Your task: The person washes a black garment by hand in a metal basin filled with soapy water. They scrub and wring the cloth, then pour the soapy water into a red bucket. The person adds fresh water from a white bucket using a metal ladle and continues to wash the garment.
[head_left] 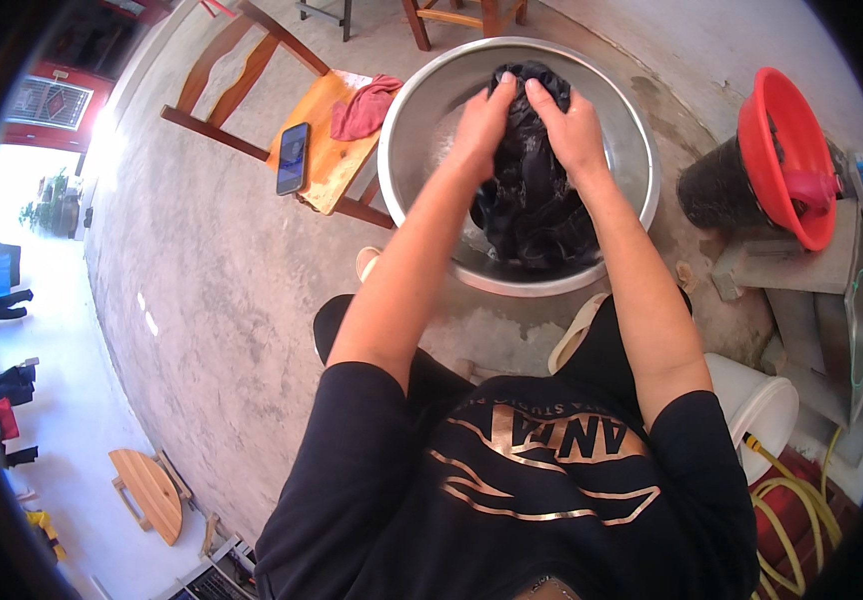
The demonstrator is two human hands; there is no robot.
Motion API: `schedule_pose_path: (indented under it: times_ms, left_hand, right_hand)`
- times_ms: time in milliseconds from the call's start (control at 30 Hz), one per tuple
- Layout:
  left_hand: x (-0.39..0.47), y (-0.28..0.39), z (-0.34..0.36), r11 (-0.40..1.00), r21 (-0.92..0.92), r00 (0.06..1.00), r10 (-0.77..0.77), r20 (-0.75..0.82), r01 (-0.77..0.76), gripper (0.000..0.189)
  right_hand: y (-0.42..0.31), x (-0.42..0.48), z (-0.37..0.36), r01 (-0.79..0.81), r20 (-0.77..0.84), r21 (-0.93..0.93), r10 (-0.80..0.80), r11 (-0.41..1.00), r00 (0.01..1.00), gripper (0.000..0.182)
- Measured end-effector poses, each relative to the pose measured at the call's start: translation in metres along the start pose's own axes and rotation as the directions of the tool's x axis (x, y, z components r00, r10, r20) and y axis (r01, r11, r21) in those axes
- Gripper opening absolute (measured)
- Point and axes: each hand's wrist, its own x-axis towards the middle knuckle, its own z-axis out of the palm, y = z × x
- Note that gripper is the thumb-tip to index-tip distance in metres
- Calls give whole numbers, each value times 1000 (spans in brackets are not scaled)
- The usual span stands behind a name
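Observation:
Before me on the floor stands a wide metal basin (416, 112). In it lies a wet black garment (533, 187), bunched up, with some whitish wet patches on it. My left hand (485, 124) grips the top of the bunched cloth from the left, thumb up. From the right, my right hand (566, 124) holds the same cloth, its thumb close to the left one. The fingers of both hands are partly hidden in the folds. The lower part of the garment rests on the bottom of the basin.
Left of the basin, a wooden chair (319, 172) bears a smartphone (293, 159) and a red cloth (366, 109). At right, a red plastic basin (761, 127) tilts on a black bucket (716, 187) near a grey block stand (799, 262). A white bucket (754, 405) and yellow hose (806, 487) lie lower right.

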Motion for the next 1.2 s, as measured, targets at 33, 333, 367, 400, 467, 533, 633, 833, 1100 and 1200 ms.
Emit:
schedule_pose_path:
  times_ms: [33, 333, 367, 400, 467, 533, 633, 833, 1100, 1200]
  left_hand:
    - [7, 1, -11, 999, 28, 995, 31, 94, -34, 42]
    - [8, 23, -55, 916, 395, 994, -38, -99, 74, 68]
    - [16, 16, -63, 911, 406, 996, -48, -78, 76, 68]
    - [25, 7, -80, 905, 420, 996, -50, -69, 74, 67]
    - [33, -7, -102, 865, 499, 998, -33, -48, 53, 74]
    - [16, -4, -87, 810, 573, 989, -58, -139, 128, 82]
    - [10, -10, -89, 777, 612, 988, -90, -122, 146, 88]
    - [5, -26, -76, 919, 364, 988, -153, -29, 153, 77]
    - [1, -27, -41, 950, -78, 943, -286, 170, 302, 66]
    - [-7, -21, -19, 999, 24, 999, -35, 40, 34, 66]
  right_hand:
    - [-1, 1, -5, 8, -35, -101, -12, 995, 999, 47]
    - [-23, -19, -22, 182, 487, -88, -117, 979, 865, 60]
    - [-23, -16, -24, 98, 457, -101, -41, 990, 888, 59]
    - [-24, -11, -24, 20, 435, -101, 26, 995, 900, 58]
    - [-18, -1, -31, -60, 334, -175, 116, 983, 935, 59]
    - [9, 12, -42, -54, 227, -437, 168, 898, 959, 63]
    - [52, 17, -44, -138, 150, -645, 302, 751, 942, 69]
    - [77, 12, -16, -278, 291, -360, 390, 890, 873, 80]
    - [13, -13, -1, -601, 519, 170, 448, 781, 728, 79]
    - [8, -17, 5, -534, 456, 309, 370, 787, 809, 66]
